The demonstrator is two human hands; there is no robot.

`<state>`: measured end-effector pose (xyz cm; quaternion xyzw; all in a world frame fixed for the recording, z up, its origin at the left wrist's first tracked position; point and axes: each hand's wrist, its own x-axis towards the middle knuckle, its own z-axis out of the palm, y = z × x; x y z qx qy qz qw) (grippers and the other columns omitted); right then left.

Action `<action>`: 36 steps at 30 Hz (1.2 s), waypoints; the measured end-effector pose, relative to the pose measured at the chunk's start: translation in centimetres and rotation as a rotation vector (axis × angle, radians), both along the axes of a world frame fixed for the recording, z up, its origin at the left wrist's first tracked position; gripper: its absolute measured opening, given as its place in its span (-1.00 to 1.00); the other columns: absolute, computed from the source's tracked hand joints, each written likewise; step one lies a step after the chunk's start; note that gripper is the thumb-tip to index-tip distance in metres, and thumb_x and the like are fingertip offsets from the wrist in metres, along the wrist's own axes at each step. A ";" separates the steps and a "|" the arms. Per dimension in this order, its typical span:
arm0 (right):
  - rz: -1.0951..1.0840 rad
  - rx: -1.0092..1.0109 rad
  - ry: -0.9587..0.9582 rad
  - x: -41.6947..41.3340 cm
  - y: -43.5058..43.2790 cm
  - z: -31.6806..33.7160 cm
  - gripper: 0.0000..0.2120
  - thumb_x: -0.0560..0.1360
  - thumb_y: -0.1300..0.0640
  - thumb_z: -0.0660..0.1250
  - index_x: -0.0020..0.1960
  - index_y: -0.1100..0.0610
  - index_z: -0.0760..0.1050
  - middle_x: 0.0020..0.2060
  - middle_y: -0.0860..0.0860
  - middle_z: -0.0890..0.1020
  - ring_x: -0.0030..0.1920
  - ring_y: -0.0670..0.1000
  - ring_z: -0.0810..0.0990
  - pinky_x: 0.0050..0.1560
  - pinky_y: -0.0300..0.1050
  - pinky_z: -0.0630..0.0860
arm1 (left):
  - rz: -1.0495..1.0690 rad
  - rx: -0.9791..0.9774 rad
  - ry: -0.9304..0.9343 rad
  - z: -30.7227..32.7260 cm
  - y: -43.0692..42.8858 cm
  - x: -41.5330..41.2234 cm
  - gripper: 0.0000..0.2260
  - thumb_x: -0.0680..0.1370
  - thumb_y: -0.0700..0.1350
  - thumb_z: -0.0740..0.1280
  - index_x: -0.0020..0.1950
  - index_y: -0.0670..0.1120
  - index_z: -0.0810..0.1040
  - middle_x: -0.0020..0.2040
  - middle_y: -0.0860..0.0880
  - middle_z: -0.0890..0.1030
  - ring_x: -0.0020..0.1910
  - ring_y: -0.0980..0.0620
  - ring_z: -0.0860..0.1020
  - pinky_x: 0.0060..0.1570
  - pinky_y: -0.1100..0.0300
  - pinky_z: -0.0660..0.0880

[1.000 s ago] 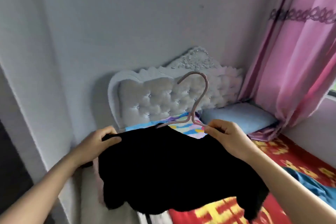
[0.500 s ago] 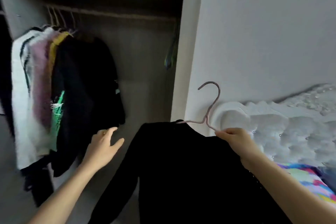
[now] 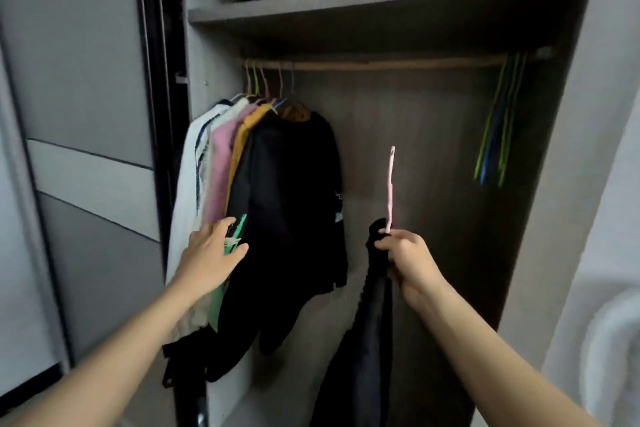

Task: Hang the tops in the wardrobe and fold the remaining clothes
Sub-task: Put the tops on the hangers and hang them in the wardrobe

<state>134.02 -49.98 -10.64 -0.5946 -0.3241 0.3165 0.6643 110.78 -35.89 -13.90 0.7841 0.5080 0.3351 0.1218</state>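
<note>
In the head view, a few things could go wrong. The pink hanger [image 3: 390,191] is seen from its thin side, so I cannot tell which way its hook faces. If the hook faces the wrong way, it may bump the rail [image 3: 381,64] and miss it. The rail is high up, at 12 o'clock from the right hand [image 3: 405,258], so the reach is long. The black top [image 3: 363,340] hangs long and loose. It could slip off the hanger on the way up, because only one hand holds it. The hung clothes [image 3: 287,184] sit close together at the left end of the rail. If they swing back, they could fill the open gap or catch the new top. The spare hangers [image 3: 498,135] at 2 o'clock from the right hand look far enough away to be safe.

Now, where things are. The right hand pinches the bottom of the pink hanger, with some of the black top bunched in its fingers. The hanger sticks straight up from that hand, toward 12 o'clock. The black top drops down from it, toward 6 o'clock, in front of the wardrobe [image 3: 433,135] floor. It is not on the rail yet.

The left hand [image 3: 211,253] is at 9 o'clock from the right hand, well apart from it. Its fingers are spread and lie flat against the hung clothes.
</note>
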 end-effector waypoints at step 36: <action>-0.379 0.069 -0.637 4.5 45.1 17.9 -0.78 0.50 0.30 0.23 -0.32 0.26 0.46 -0.44 0.08 0.43 -0.41 0.01 0.39 -0.40 -0.17 0.29 | -0.367 0.402 -0.044 12.9 34.7 5.3 -0.14 0.26 0.39 -0.23 0.52 0.09 0.10 0.54 0.06 0.08 0.48 0.03 -0.02 0.41 0.06 0.07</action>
